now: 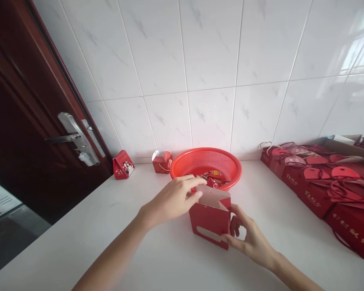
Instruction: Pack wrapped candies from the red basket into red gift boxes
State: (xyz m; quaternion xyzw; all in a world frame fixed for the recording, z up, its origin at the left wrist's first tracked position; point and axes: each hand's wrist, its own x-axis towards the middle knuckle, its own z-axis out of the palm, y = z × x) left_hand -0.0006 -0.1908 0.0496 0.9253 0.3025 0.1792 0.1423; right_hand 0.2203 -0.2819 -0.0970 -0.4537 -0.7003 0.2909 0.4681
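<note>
A red paper box [208, 224] with an open top stands upright on the white table in front of the basket. My right hand [248, 238] grips its right side, thumb on the front and fingers behind the edge. Over the box's top left edge is my left hand [177, 198], its thumb and fingers apart near the opening. Whether it touches the rim is unclear. Behind the box sits a red plastic basket [206, 155] with wrapped candies [215, 178] in it. The inside of the box's bottom is hidden.
Two small red boxes, one [123, 165] near the door and one [162, 162] beside the basket, stand by the tiled wall. Rows of red gift boxes [317, 186] fill the table's right side. A door [27, 101] with a metal handle is at left.
</note>
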